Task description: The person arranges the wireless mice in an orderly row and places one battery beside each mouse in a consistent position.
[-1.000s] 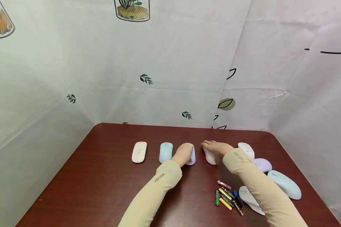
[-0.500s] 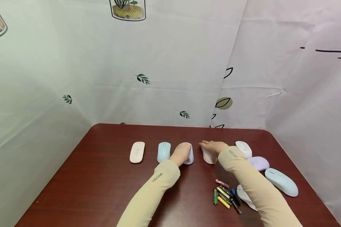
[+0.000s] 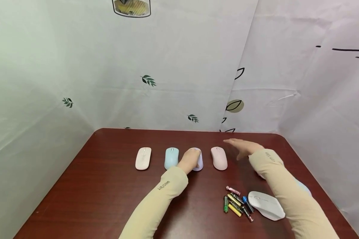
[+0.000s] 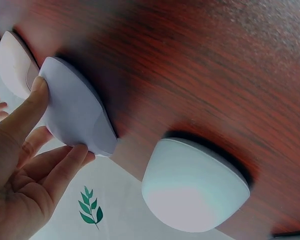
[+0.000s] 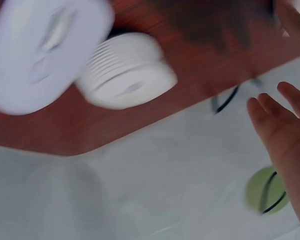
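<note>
My left hand [image 3: 190, 160] grips a lavender computer mouse [image 3: 200, 162] on the table, thumb on one side and fingertips on the other in the left wrist view. To its left lie a light blue mouse [image 3: 171, 158] and a cream mouse [image 3: 143, 158]; to its right, a pale pink mouse [image 3: 219, 158]. My right hand [image 3: 243, 147] hovers beyond the pink mouse's right side, fingers extended, holding nothing. Below the right hand, the right wrist view has another lavender mouse [image 5: 45, 55] and a white ribbed mouse [image 5: 127, 72], blurred; the right sleeve mostly hides these in the head view.
Several loose batteries [image 3: 235, 203] lie in a pile at the front right, next to a white mouse [image 3: 266, 205]. Part of another light blue mouse [image 3: 303, 187] shows behind the right sleeve. A white printed cloth [image 3: 179, 66] hangs beyond the dark red table [image 3: 107, 192].
My right hand has let go of the pink mouse and moved up and to the right, uncovering it. My left hand stays on the lavender mouse. The head view has shifted slightly.
</note>
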Available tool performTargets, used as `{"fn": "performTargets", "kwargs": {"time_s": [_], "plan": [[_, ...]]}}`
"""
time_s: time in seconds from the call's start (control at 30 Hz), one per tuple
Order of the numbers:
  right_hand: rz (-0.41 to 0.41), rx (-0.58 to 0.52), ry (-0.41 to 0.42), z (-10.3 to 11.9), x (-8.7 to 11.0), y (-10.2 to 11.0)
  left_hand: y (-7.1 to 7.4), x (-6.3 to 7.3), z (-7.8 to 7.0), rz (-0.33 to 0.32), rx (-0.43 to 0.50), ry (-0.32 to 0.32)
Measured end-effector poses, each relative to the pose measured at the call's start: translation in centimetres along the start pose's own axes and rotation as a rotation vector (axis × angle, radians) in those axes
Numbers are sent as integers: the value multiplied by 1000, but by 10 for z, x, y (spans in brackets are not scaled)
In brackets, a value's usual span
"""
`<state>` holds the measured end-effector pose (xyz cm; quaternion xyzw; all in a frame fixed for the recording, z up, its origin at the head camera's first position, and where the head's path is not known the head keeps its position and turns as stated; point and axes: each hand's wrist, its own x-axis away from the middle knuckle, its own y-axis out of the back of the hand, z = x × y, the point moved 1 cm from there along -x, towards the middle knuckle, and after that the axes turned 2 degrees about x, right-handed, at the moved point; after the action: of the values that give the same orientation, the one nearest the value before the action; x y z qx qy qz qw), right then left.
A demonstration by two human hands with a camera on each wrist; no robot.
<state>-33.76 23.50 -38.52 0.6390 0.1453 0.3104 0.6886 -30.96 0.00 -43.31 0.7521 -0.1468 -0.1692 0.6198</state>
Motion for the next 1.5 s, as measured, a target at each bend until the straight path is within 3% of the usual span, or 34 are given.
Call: {"fn": "performTargets", "kwargs": {"time_s": [0.17, 0.43, 0.53, 0.8, 0.97, 1.1, 1.17, 1.27, 1.4, 1.5], "plan": [[-81, -13, -42, -28, 25, 6, 1, -1, -1, 10, -9, -14], [-115, 5, -51, -55, 62, -1, 4, 6, 4, -5, -37, -94], [-121, 8, -55, -60, 75, -9, 3, 10, 5, -10, -26, -94], [-72, 2, -100, -59, 103, -26, 2, 19, 2, -79, 52, -12], [-109, 25, -68, -59, 113, -32, 10, 29, 8, -146, 110, -46], [-81, 42, -76, -59, 113, -36, 18, 40, 25, -243, 174, -111], [-60, 41, -84, -58, 111, -38, 21, 46, 37, -298, 184, -108], [-45, 44, -85, -59, 108, -42, 25, 57, 57, -343, 173, -27], [-62, 68, -70, -59, 108, -44, 28, 72, 85, -334, 154, 107], [-69, 93, -61, -59, 109, -42, 31, 80, 110, -324, 171, 125]]}}
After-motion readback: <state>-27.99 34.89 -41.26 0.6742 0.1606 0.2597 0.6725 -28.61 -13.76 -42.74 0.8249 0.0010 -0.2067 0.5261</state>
